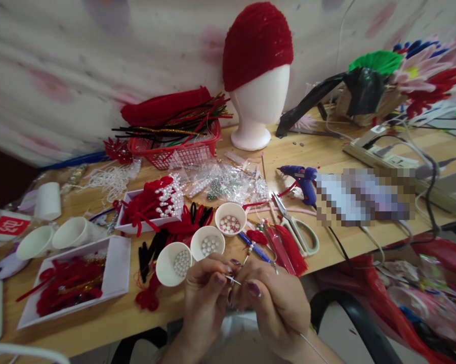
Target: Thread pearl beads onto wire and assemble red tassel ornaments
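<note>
Head view, lower centre: thin, pale, straight strand [233, 279] between the thumbs, long axis sloping down rightward. Left hand [205, 290] pinches its upper end; right hand [279, 298], equally near, curls tightly about its lower end.

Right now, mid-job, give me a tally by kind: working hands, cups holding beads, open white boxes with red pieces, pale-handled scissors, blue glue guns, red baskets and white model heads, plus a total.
Hands: 2
Bead cups: 3
White boxes: 2
Scissors: 1
Glue gun: 1
Red basket: 1
Model head: 1
Total: 11
</note>
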Demonstrator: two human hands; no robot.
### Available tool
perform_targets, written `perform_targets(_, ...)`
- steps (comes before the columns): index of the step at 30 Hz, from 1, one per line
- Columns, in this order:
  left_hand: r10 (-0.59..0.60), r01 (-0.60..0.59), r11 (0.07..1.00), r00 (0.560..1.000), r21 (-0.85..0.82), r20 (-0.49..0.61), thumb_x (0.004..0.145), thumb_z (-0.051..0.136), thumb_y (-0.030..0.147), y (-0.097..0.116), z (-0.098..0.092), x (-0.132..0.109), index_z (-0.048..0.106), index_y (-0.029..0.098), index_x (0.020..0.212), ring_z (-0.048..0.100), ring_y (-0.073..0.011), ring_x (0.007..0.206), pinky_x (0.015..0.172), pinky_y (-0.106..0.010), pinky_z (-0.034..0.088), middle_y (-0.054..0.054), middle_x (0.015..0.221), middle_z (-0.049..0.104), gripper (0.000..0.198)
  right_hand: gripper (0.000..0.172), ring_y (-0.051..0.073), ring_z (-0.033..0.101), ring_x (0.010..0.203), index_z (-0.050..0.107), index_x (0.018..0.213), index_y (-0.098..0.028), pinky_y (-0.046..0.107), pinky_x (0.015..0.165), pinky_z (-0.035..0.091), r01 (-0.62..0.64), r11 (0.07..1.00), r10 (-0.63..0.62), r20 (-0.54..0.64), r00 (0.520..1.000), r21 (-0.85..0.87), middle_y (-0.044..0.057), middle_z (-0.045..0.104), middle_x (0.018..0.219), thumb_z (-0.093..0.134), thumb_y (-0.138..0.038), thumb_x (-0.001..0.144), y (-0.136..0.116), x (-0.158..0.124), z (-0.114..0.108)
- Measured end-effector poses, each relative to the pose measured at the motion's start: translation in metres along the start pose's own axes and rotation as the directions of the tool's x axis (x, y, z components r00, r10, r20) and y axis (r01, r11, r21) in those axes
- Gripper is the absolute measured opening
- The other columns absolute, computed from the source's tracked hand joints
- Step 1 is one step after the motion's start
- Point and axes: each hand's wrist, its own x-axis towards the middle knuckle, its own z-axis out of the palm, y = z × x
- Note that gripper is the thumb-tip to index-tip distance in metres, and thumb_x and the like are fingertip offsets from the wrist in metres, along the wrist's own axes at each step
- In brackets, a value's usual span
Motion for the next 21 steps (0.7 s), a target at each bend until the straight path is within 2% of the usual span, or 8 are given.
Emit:
perform_targets(12,-0.058,0.059,0.996,0.998,-0.067,0.023,0.069,0.092,0.032,-0.0013,-0.0003,0.0019,0.081,0.023,0.069,0.075,-0.0106,0.064,0.057,-0.013,0.059,0.001,0.072,0.076,0.014,0.029,0.015,0.064,0.060,0.060,0.082,-0.024,0.026,0.054,0.051,0.022,0.999,-0.021,0.011,1.000,-0.024,0.000,0.066,0.069,0.043,-0.019,0.106,0.0008,0.0030,-0.0014)
perform_targets(21,-0.030,0.034,0.997,0.998,-0.066,0.054,0.071,0.090,0.030,-0.0005,0.0016,0.0026,0.082,0.024,0.071,0.077,-0.0096,0.067,0.062,-0.010,0.059,0.003,0.074,0.079,0.011,0.027,0.015,0.064,0.063,0.059,0.083,-0.024,0.027,0.057,0.052,0.002,1.000,-0.002,0.000,1.000,0.001,-0.001,0.062,0.068,0.046,-0.015,0.104,0.0041,0.0005,0.0009)
